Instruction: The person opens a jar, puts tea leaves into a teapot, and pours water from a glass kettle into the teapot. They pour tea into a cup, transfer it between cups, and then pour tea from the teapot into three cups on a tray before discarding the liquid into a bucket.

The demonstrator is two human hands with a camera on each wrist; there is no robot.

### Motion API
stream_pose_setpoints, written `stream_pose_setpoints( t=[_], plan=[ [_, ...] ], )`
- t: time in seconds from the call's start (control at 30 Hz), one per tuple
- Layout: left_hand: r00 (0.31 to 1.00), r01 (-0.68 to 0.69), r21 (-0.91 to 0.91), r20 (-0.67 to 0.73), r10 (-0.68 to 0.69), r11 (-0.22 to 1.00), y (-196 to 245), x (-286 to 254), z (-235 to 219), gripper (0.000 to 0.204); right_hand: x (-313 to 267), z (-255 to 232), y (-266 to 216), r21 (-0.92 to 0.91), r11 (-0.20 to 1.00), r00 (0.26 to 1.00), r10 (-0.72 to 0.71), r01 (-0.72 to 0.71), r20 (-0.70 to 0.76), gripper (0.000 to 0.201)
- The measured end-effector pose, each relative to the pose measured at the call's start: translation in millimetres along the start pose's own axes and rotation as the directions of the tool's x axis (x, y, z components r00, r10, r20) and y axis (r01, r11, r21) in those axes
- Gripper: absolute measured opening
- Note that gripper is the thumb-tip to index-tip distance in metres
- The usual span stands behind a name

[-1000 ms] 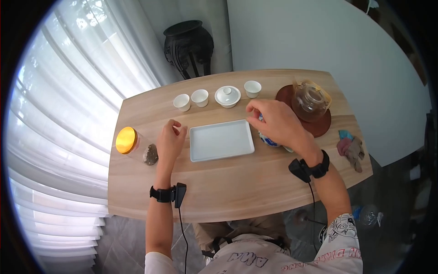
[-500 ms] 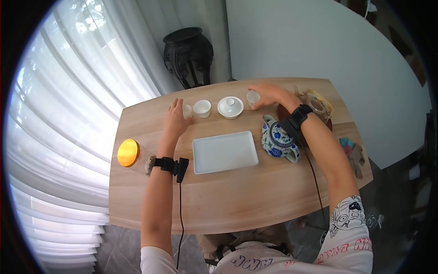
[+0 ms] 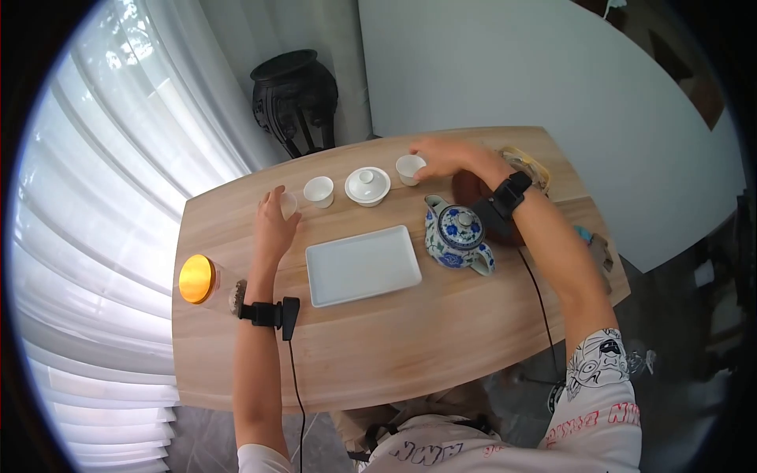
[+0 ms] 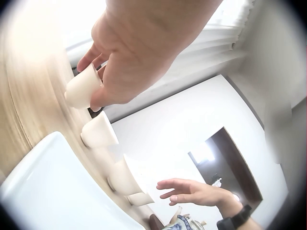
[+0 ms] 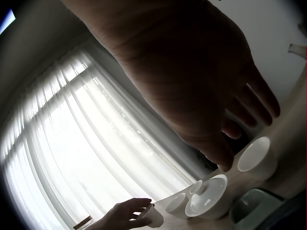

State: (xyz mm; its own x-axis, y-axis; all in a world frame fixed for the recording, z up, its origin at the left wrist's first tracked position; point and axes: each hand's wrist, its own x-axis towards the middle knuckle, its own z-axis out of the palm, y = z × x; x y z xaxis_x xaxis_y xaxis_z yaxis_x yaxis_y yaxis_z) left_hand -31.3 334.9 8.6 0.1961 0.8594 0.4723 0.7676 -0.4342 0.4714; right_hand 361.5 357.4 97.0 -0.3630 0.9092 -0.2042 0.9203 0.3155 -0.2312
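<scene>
My left hand [image 3: 272, 229] is at the leftmost white teacup [image 3: 289, 206]; in the left wrist view its thumb and fingers pinch this teacup [image 4: 82, 88] from both sides. The right hand [image 3: 449, 156] hovers by the rightmost teacup [image 3: 408, 168], its fingers spread and loosely bent. In the right wrist view a gap shows between that hand's fingertips and the teacup [image 5: 256, 158]. Between them stand another teacup [image 3: 318, 191] and a lidded gaiwan [image 3: 367, 188]. A white rectangular tray [image 3: 363, 266] lies in front.
A blue-and-white teapot [image 3: 457, 235] stands right of the tray, under the right forearm. Behind it, a glass teapot [image 3: 527, 167] is partly hidden by the arm. At the left are a yellow-lidded jar [image 3: 197, 279] and a dark lump [image 3: 236, 299]. A cloth [image 3: 599, 256] lies at the right edge.
Both hands have reached forward from beside the tray to the outer teacups. The left hand has taken hold of the leftmost one. The right arm no longer covers the blue-and-white teapot.
</scene>
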Motion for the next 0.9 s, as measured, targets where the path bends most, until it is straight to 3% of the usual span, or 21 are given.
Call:
stream_pose_setpoints(
  t=[0.13, 0.23, 0.3, 0.33, 0.5, 0.6, 0.7, 0.9],
  plan=[
    [0.999, -0.020, -0.028, 0.028, 0.021, 0.999, 48, -30, -32, 0.060, -90, -23, -26, 0.162, 0.986, 0.995, -0.019, 0.036, -0.103, 0.058],
    [0.993, -0.073, -0.071, 0.092, 0.079, 0.995, 82, -55, -46, 0.060, -166, -2, -40, 0.180, 0.984, 0.963, 0.043, 0.006, -0.267, 0.045],
    [0.987, -0.067, -0.117, 0.136, 0.083, 0.991, 97, -69, -48, 0.059, -203, 18, -47, 0.233, 0.963, 0.949, 0.195, -0.137, -0.246, 0.038],
    [0.984, -0.066, -0.141, 0.154, 0.088, 0.988, 101, -74, -47, 0.059, -212, 31, -46, 0.289, 0.950, 0.943, 0.201, -0.121, -0.265, 0.037],
    [0.970, -0.062, -0.165, 0.222, 0.099, 0.984, 113, -92, -38, 0.058, -226, 85, -47, 0.578, 0.808, 0.879, 0.354, -0.115, -0.319, 0.035],
    [0.966, -0.073, -0.161, 0.233, 0.109, 0.984, 118, -99, -31, 0.058, -223, 99, -44, 0.612, 0.781, 0.864, 0.389, -0.124, -0.321, 0.034],
    [0.969, -0.109, -0.136, 0.208, 0.135, 0.985, 120, -103, -26, 0.058, -220, 112, -39, 0.544, 0.831, 0.875, 0.344, -0.115, -0.341, 0.033],
    [0.972, -0.135, -0.100, 0.179, 0.151, 0.986, 128, -111, -17, 0.060, -211, 119, -39, 0.565, 0.822, 0.823, 0.365, -0.066, -0.435, 0.033]
  ],
)
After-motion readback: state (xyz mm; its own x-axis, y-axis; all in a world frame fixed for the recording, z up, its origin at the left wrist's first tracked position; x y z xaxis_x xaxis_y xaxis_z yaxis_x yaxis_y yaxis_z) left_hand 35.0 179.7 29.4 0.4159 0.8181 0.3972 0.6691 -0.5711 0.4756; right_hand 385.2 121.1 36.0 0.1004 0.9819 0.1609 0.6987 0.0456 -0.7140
